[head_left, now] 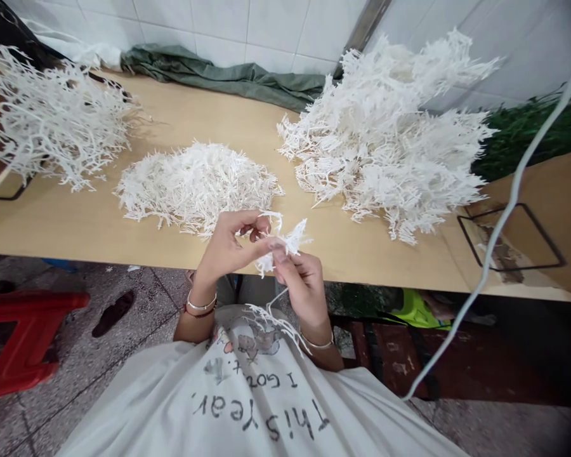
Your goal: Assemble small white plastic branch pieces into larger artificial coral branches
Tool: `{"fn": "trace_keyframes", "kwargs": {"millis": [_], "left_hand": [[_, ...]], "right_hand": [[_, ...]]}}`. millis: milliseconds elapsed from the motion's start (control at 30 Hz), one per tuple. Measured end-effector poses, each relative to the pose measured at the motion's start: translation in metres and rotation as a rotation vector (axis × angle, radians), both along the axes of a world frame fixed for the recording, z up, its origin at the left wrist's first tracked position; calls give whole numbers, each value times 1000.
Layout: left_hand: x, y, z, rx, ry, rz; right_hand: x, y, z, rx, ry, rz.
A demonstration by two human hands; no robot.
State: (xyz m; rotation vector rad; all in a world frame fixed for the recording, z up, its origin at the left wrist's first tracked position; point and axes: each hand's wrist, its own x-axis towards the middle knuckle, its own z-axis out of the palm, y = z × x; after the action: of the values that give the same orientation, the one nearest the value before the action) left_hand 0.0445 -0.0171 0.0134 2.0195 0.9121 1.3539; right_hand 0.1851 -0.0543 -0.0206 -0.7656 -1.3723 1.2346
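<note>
L hand point(233, 247) + R hand point(307, 285) working white sprig point(295, 238) at table edge

Nearest: shirt point(171, 393) w/ printed text is filling bottom of view; loose twigs point(276, 320) are dangling over it, just below R hand. R hand is mostly closed, thumb pressing vs. fingers, pinching sprig from below. L hand is half curled, thumb tip meeting R thumb and pinching sprig too; exact L finger contact: can't tell. Sprig is sitting betw. both hands, approx. at front edge of table point(76, 225). Red stool point(19, 343) is standing on floor, L side. Small pile point(200, 184) of white twigs is lying just beyond L hand. Bigger pile point(390, 139) is rising at R, third pile point(57, 120) at far L. Green cloth point(219, 76) is running along tiled wall point(276, 32) at back.
</note>
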Motion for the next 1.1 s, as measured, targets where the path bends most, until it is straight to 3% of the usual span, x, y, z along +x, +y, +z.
{"fn": "trace_keyframes", "kwargs": {"millis": [200,433,500,533,567,600,667,733,800,933,1033,1100], "left_hand": [[-7,6,5,8,78,-172],[-21,1,0,252,74,40],[-37,5,-1,338,-32,270],[-48,8,1,369,-126,426],[-60,10,3,441,-287,685],[-72,11,7,424,-375,805],[-90,11,14,470,-477,838],[-93,8,19,521,-443,862],[-83,9,16,417,-262,837],[-60,24,0,36,153,802],[-58,37,-10,-123,288,843],[-60,40,-13,-145,310,863]], "right_hand": [[7,-2,1,24,12,48],[7,-5,8,46,-91,221],[10,-11,8,69,-67,271],[12,-14,7,77,-45,295],[16,-17,5,84,-21,308],[20,-19,3,80,-3,297],[25,-20,-2,56,-3,217],[25,-16,-4,33,-30,137],[21,-10,-2,30,-56,101],[11,-5,5,75,-112,86],[9,-7,6,77,-136,58],[9,-7,4,69,-140,37]]}}
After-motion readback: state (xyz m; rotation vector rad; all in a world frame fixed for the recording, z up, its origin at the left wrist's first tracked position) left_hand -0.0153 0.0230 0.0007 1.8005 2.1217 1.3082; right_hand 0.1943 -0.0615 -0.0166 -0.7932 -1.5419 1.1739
